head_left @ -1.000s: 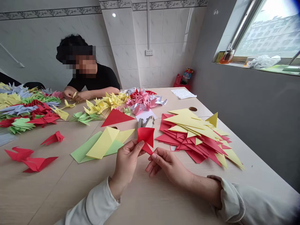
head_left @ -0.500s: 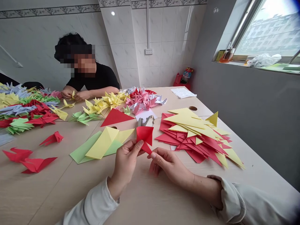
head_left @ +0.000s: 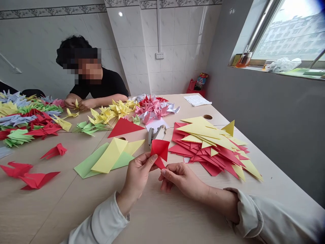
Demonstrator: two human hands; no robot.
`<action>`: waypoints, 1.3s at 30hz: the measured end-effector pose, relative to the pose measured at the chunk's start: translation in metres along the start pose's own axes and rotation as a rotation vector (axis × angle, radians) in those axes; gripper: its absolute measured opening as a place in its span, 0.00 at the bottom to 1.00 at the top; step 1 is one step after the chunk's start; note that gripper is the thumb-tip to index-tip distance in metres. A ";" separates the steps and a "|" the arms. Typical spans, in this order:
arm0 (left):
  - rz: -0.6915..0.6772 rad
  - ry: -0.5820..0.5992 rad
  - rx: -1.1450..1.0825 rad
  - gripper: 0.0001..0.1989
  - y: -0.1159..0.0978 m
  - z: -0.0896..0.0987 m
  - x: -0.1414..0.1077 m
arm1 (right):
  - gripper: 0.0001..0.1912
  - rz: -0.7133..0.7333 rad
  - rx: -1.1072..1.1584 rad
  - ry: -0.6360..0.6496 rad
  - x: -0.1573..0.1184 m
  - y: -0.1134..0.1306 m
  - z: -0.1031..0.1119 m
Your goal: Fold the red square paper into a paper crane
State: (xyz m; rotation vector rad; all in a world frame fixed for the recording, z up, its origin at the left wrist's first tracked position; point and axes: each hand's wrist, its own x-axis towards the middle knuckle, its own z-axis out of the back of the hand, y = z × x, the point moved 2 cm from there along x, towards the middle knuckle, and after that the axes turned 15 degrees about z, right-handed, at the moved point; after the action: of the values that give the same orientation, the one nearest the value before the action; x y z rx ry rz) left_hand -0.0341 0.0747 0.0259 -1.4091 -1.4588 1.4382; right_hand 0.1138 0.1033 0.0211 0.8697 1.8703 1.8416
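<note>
Folded red paper (head_left: 159,149) hangs over the table, clamped by your left hand (head_left: 137,178) between thumb and fingers, leaving its point free for your right hand (head_left: 181,179), whose fingers curl together just at that tip, near the stacked paper triangles (head_left: 203,144).

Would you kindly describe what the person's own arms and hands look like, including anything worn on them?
The left hand and right hand are bare, with no gloves, and no watch or ring shows. Both arms wear long off-white sleeves: the left sleeve and the right sleeve, which has a gathered cuff.
</note>
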 end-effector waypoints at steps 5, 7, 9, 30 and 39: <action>0.015 0.063 0.029 0.10 -0.001 -0.003 -0.003 | 0.25 0.019 -0.019 0.041 0.000 -0.001 -0.003; 0.018 0.083 0.038 0.10 -0.001 -0.003 -0.003 | 0.26 0.006 -0.029 0.073 0.000 0.004 0.001; 0.024 0.097 0.058 0.10 -0.002 -0.002 -0.004 | 0.25 -0.015 -0.065 0.182 -0.001 0.016 0.013; 0.012 0.309 0.471 0.15 0.008 -0.009 -0.011 | 0.11 0.133 -0.361 0.120 0.002 0.050 0.043; 0.101 0.369 0.411 0.14 0.005 -0.012 -0.012 | 0.07 0.155 -0.252 -0.007 0.000 0.050 0.039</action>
State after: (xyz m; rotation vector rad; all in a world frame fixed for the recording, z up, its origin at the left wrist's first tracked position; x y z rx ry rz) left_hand -0.0194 0.0656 0.0258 -1.4023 -0.8188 1.3521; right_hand 0.1478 0.1304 0.0669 0.9506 1.5601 2.1071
